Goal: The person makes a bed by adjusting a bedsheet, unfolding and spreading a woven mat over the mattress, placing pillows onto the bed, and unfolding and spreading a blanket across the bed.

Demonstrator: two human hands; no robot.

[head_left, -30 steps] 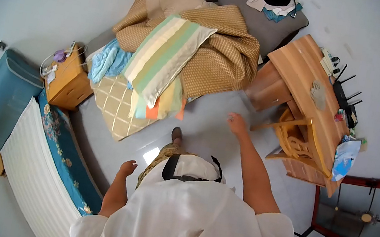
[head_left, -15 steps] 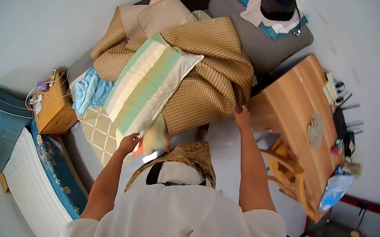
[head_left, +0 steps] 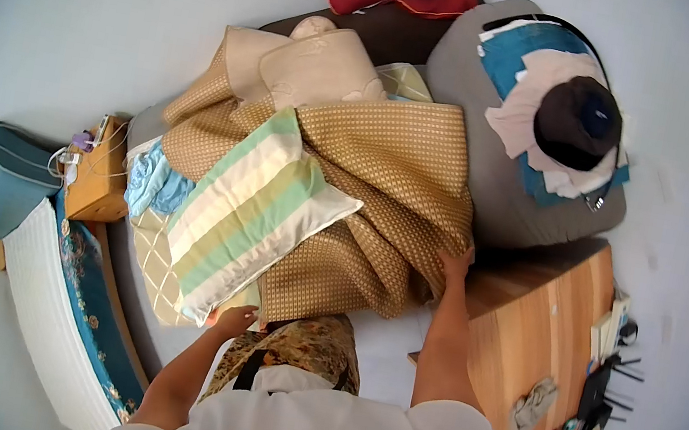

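Note:
A brown and gold patterned sleeping mat [head_left: 392, 146] lies bunched in deep folds over the bed. My right hand [head_left: 456, 264] is closed on its right edge, beside the wooden table. A pillow striped in green, cream and white [head_left: 260, 201] rests tilted on top of the mat. Close to the pillow's lower corner and the mat's near edge is my left hand [head_left: 236, 321], its fingers curled together. What they grip, if anything, is hidden. Light blue cloth [head_left: 157, 179] lies bunched left of the pillow.
Beige cushions [head_left: 319, 69] lie at the back. A grey cushion [head_left: 495, 186] at right bears folded clothes and a dark cap [head_left: 579, 122]. The wooden table [head_left: 533, 338] borders my right side. At left stand a wooden nightstand [head_left: 98, 192] and a teal-and-white folded bed [head_left: 37, 309].
My view has shifted forward to the bed. My right hand keeps hold of the mat's edge. My left hand has moved from the pillow's side to near its lower corner; the pillow now bends more.

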